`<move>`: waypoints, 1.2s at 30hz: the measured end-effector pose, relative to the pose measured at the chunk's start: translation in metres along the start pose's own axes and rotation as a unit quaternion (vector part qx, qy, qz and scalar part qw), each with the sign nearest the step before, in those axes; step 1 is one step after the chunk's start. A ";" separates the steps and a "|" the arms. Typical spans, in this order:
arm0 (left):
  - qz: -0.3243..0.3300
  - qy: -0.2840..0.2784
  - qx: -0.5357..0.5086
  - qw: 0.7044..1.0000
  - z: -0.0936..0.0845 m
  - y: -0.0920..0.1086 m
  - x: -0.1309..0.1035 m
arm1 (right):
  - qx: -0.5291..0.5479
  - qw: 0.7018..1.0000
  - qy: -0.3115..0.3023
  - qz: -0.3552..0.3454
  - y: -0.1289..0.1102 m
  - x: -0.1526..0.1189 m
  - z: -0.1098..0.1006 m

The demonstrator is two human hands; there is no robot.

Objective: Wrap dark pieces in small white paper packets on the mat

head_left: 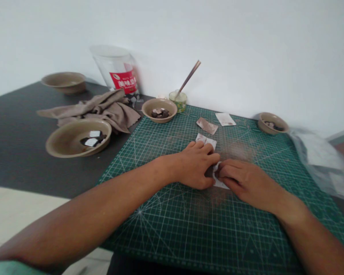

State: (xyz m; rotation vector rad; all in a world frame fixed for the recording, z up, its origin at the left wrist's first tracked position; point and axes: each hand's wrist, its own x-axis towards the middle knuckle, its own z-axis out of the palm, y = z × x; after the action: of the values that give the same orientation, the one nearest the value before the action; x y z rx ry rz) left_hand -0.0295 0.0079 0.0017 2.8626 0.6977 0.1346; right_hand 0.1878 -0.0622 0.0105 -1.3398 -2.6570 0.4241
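Observation:
Both hands meet over a small white paper (221, 184) on the green cutting mat (166, 225). My left hand (197, 164) bends over the paper's left side, its fingertips near another white paper (205, 141); what lies under its fingers is hidden. My right hand (243, 181) pinches the crumpled edge of the small white paper from the right. Behind them lie a brown-stained paper (207, 125) and a flat white paper (225, 119). Brown powder is smeared over the mat around the hands.
Bowls with dark pieces stand at back centre (159, 119), right (271, 131) and left (71, 147). A brown cloth (103, 110), clear bucket (113, 65), green cup with sticks (178, 102) and empty-looking bowl (64, 82) are behind. A plastic bag (321, 160) lies right.

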 end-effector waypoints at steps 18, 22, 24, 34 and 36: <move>0.011 0.006 0.001 1.000 0.001 -0.001 0.000 | 0.033 0.999 -0.032 0.020 0.001 0.000 -0.004; 0.011 0.007 0.005 1.000 0.001 -0.002 0.000 | -0.011 0.997 0.043 0.066 0.004 0.002 -0.001; 0.011 0.010 0.010 1.000 0.002 -0.002 0.000 | -0.020 0.995 0.041 0.093 0.007 0.001 -0.002; 0.012 0.012 0.012 1.000 0.002 -0.002 0.000 | 0.000 0.996 0.031 0.085 0.003 0.002 -0.004; 0.015 0.012 0.014 1.000 0.002 -0.002 -0.001 | 0.019 0.998 -0.014 0.064 0.003 -0.001 -0.007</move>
State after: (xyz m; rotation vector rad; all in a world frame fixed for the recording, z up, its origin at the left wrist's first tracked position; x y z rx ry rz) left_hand -0.0309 0.0092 -0.0007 2.9026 0.6678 0.1665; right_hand 0.1919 -0.0598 0.0159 -1.5083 -2.5802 0.5110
